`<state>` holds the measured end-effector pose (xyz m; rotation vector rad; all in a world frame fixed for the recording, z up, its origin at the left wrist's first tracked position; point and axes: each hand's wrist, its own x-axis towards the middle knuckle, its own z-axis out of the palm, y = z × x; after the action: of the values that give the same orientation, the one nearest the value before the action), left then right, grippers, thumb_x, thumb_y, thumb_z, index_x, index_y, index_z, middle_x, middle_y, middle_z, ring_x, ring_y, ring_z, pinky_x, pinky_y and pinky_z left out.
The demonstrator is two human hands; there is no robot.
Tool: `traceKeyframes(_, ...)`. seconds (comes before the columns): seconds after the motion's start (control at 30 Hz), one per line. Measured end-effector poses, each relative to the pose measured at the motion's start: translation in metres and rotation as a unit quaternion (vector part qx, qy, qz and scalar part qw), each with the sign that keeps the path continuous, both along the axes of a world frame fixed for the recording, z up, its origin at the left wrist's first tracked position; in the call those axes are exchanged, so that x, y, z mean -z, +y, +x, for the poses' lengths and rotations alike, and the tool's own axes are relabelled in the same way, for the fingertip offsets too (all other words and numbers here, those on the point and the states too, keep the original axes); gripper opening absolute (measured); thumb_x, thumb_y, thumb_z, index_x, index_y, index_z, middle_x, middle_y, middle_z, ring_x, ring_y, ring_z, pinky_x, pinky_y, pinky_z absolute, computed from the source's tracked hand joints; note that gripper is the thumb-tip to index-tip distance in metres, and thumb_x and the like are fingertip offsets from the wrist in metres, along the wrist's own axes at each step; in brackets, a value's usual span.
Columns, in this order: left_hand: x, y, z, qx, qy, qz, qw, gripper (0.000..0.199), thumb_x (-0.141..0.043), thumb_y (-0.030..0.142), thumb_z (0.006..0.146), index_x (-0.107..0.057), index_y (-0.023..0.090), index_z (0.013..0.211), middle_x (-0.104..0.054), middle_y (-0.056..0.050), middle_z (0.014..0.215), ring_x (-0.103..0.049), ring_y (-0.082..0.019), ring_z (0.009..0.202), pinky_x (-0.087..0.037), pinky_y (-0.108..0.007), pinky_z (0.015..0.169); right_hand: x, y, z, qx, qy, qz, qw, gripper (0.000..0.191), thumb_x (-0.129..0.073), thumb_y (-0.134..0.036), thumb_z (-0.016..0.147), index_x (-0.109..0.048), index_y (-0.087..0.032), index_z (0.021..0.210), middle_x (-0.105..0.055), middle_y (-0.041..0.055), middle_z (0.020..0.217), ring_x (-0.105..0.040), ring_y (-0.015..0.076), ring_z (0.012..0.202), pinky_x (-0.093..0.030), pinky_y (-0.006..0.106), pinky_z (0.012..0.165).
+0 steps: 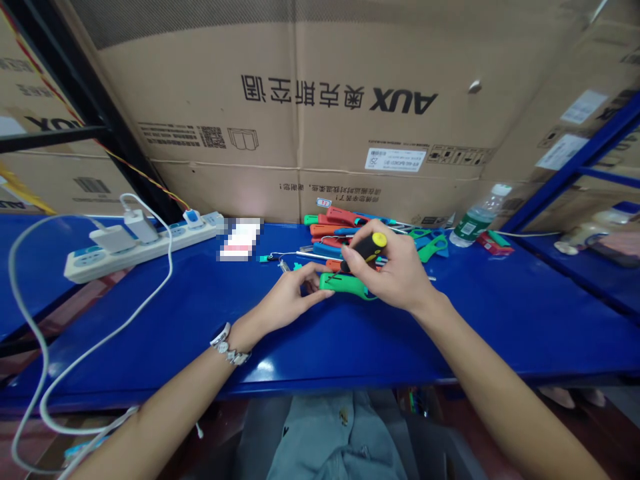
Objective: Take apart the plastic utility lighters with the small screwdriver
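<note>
My right hand (400, 270) is closed around a screwdriver (371, 249) with a black and yellow handle. The screwdriver slants down to the left, and its tip is at the slot on a green plastic handle (345, 285), shaped like that of a stick lighter. Fingers and thumb of my left hand (295, 291) grip the left end of this handle just above the blue table (300, 353). Behind it lies a pile of similar red, orange, blue and green pieces (340, 217), some with metal rods. My right hand partly hides the pile.
On the left, a white power strip (145, 248) holds plugs, with white cables (167, 267) looping over the table. A water bottle (477, 220) and small red box (495, 245) stand at right. Large cardboard boxes (325, 133) form the back; a blurred-out flat item (241, 239) lies near them.
</note>
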<state>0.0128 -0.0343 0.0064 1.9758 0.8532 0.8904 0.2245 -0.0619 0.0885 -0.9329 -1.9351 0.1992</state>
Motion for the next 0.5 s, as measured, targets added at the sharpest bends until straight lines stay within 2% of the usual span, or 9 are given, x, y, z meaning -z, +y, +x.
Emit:
traceKeyframes(0.13,0.002,0.000,0.000,-0.003,0.005,0.012,1.000,0.033,-0.070,0.038,0.092,-0.063,0.019,0.118,-0.063,0.001,0.083,-0.060,-0.017,0.076,-0.049,-0.033,0.073,-0.008,-0.004,0.000,-0.015,-0.063,-0.024,0.998,0.016,-0.066,-0.036,0.091,-0.058,-0.021,0.089,-0.067,0.0005,0.077,-0.058,0.0142,0.065,-0.042,0.029,0.063)
traceKeyframes(0.3,0.002,-0.002,0.001,0.004,0.015,0.010,1.000,0.029,-0.069,0.039,0.093,-0.064,0.020,0.113,-0.063,0.001,0.082,-0.060,-0.017,0.076,-0.048,-0.032,0.072,-0.017,-0.007,-0.002,-0.001,-0.118,-0.056,0.991,0.021,-0.065,-0.039,0.092,-0.060,-0.020,0.085,-0.066,0.0011,0.075,-0.057,0.0151,0.065,-0.037,0.029,0.062)
traceKeyframes(0.5,0.004,0.000,0.003,0.015,0.069,-0.032,0.997,0.030,-0.067,0.042,0.093,-0.062,0.017,0.109,-0.058,0.003,0.072,-0.056,-0.016,0.064,-0.042,-0.030,0.063,-0.012,0.007,-0.003,-0.019,-0.143,-0.107,0.984,0.024,-0.063,-0.039,0.093,-0.060,-0.019,0.081,-0.066,0.0025,0.075,-0.058,0.0158,0.067,-0.036,0.029,0.063)
